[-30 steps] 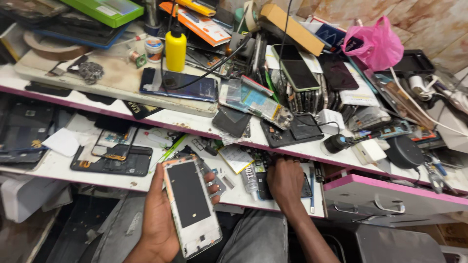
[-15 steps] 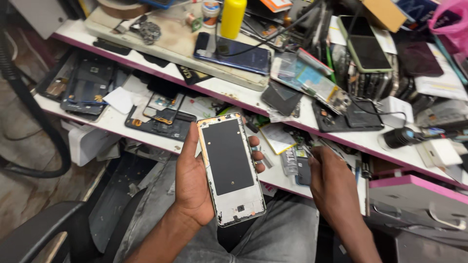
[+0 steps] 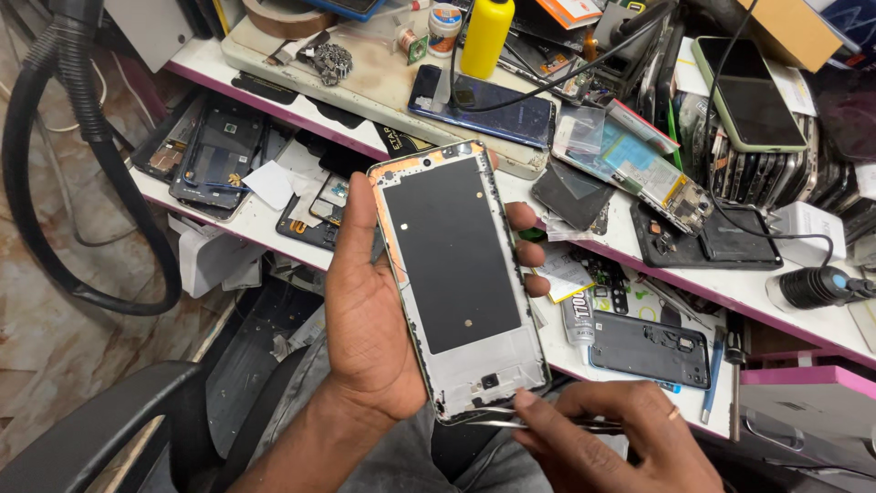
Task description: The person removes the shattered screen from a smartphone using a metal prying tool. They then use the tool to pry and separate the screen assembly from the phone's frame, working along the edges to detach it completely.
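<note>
My left hand (image 3: 370, 319) grips an opened phone frame (image 3: 456, 274), a white mid-frame with a large black panel, held upright over my lap. My right hand (image 3: 611, 447) pinches thin metal tweezers (image 3: 538, 422) whose tips touch the frame's bottom edge. A black phone back cover (image 3: 650, 349) lies on the lower shelf just right of the frame. A grey glue tube (image 3: 578, 319) sits beside it.
A cluttered pink-edged workbench (image 3: 639, 260) holds a yellow bottle (image 3: 486, 36), a dark phone (image 3: 484, 108) on a cable, stacked phones (image 3: 753, 100), dismantled phone parts (image 3: 214, 151) and a black rotary tool (image 3: 817, 288). A black hose (image 3: 91, 183) hangs left; a chair arm (image 3: 100, 429) is at bottom left.
The view has shifted left and closer. My left hand raised the phone frame; my right hand left the shelf and now holds tweezers at the frame's bottom edge.
</note>
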